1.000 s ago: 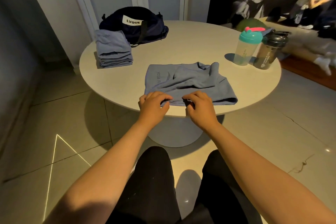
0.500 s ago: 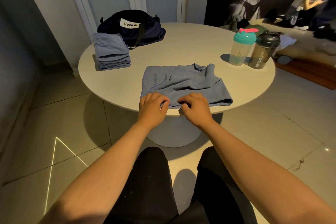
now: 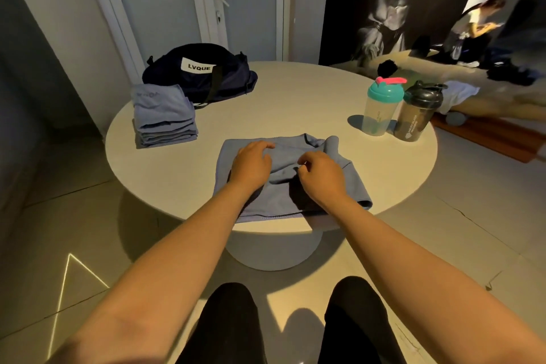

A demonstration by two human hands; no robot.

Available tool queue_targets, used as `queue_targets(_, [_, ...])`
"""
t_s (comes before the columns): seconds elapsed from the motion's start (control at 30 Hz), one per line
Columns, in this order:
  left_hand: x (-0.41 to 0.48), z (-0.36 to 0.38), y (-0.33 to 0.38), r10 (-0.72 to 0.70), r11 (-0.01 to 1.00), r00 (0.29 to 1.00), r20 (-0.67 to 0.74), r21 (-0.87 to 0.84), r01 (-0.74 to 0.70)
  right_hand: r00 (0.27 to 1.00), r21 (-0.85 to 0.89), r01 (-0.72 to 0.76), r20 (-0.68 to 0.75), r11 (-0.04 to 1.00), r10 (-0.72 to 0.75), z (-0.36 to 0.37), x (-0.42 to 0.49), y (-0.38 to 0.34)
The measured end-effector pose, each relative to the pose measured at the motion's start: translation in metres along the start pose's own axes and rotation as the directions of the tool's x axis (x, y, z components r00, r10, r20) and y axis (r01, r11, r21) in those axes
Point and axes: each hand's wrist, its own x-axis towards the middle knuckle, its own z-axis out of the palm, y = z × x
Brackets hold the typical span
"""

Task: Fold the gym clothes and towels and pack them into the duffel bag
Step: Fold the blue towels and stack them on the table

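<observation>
- Round desk on a tiled floor: one folded blue stack at its left edge, one navy duffel bag just behind it.
- Near edge: one blue garment. The left grip rests on it with relaxed fingers, and the right grip pinches its fabric.
- Right edge: two shakers side by side, a teal-lidded shaker and a black shaker.

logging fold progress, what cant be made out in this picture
Head view:
- duffel bag contents: dark fabric covers them.
- left hand grip on blue garment: its fingertips curl out of sight.
- folded stack count: layers merge in dim light.
- dark shaker bottle print: too small.
</observation>
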Motion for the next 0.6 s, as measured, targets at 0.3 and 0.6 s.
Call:
queue_targets(0.3, [0.036,0.032,-0.016,0.017,0.993,0.996,0.085,-0.117,-0.007,0.994,-0.110,0.049,-0.089,0.993,-0.059,0.017,0.023,0.019])
queue_targets(0.6, [0.038,-0.011,-0.059,-0.212,0.973,0.976,0.046,0.102,0.206,0.943,-0.229,0.021,0.327,0.973,0.057,0.036,0.043,0.005])
